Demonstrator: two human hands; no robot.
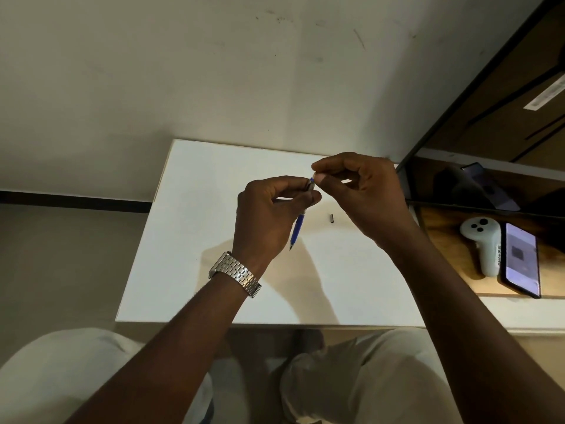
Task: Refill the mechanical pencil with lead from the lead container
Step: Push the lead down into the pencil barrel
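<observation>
**Above the surface, both hands meet at the pencil's top end**

Over the middle of the white surface (pixel 189 240), seen from the head camera, the left hand (pixel 266 221) grips a blue mechanical pencil (pixel 298 229) near its upper end, fingers curled around the barrel. The pencil slants, its metal tip pointing down toward the person and its top end raised away. A metal watch (pixel 235 274) sits on the left wrist.

The right hand (pixel 363 194) comes in from the right, thumb and forefinger pressed together right at the pencil's top end. What they pinch there is too small to make out; the other fingers are loosely curled.

On the surface, just right of the pencil and below the right hand, lies a small dark piece (pixel 332 218), apart from both hands. Its identity is unclear.

To the right, on a wooden shelf (pixel 449 255), a white controller (pixel 484 243) lies beside a phone (pixel 521 260) with a lit screen.
</observation>
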